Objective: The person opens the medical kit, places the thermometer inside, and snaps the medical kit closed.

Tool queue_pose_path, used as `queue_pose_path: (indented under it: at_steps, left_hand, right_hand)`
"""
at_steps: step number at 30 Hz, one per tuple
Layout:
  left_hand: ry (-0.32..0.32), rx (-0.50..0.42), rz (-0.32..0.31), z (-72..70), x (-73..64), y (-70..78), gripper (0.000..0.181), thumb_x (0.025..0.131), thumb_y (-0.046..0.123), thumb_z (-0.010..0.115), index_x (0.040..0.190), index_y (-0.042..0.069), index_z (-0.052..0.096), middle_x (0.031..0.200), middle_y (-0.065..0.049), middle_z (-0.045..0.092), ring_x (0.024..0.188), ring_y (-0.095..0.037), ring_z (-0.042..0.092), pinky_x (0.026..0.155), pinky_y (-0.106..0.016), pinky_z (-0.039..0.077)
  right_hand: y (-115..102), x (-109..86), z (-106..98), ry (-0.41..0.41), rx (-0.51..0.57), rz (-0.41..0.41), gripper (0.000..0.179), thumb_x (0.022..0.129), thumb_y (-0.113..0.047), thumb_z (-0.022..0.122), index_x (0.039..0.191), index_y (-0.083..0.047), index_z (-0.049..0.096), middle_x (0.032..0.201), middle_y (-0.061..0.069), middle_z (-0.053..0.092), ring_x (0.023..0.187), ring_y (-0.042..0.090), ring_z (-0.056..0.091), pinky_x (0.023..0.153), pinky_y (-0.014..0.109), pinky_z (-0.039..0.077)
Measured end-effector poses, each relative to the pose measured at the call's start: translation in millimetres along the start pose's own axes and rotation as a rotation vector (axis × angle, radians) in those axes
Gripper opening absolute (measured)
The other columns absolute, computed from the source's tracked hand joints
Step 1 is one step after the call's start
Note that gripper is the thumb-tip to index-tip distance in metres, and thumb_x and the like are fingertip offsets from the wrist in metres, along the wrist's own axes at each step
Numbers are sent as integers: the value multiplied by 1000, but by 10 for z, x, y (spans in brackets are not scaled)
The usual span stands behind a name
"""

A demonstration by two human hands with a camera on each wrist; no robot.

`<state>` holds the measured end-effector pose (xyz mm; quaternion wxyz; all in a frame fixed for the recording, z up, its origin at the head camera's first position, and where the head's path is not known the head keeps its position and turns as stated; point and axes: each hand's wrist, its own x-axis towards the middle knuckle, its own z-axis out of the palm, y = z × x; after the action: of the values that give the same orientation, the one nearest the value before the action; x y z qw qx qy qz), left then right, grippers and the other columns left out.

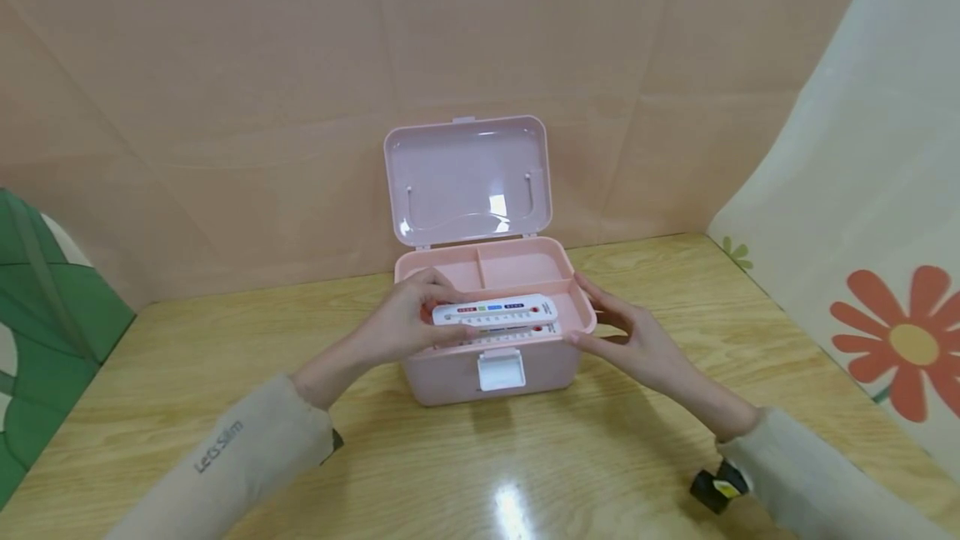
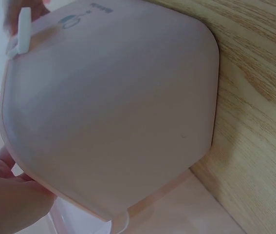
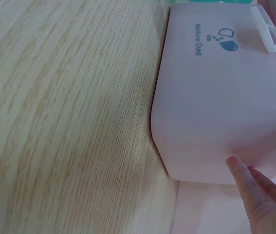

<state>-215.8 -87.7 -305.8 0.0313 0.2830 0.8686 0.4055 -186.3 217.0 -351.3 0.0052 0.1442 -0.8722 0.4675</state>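
Observation:
A pink medicine box stands on the table with its lid raised, and its front reads "Medicine Chest" in the right wrist view. Inside its top lies a pink divided tray. My left hand pinches a white thermometer by its left end, thumb in front and fingers behind, over the tray's front compartment. Just in front of it shows a second thermometer, partly covered by the first. My right hand grips the right end of the box, thumb at the front corner and fingers along the side.
The translucent lid leans back toward a peach backdrop. A white latch hangs on the box front. Wood-grain table surrounds the box. A flower-printed cloth borders the right side, a green-patterned one the left.

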Motion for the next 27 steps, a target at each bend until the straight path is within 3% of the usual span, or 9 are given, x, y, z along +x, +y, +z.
queue_pose_path:
  at_steps: [11,22,27]
  left_hand:
    - [11,69,6,13,-11,-11,41,74,24,78,110,8,68,97,0,56,93,-16,47,82,-37,40]
    - [26,104,-29,33,-2,-20,37,70,26,80,103,13,71,95,3,61,93,-14,50,80,-30,38]
    - [46,111,-14,44,-6,-21,36,70,27,80,102,12,71,93,3,62,91,-14,51,78,-28,39]
  right_hand:
    - [3,-5,1,1,-12,3,72,84,-30,67,144,-33,28,148,13,34,120,35,50,83,34,55]
    - [-4,-12,2,2,-20,13,71,84,-32,67,144,-35,27,148,12,34,121,36,50,83,36,55]
    - [-6,-14,3,2,-17,11,72,84,-32,67,144,-35,27,149,12,33,121,36,49,83,35,55]
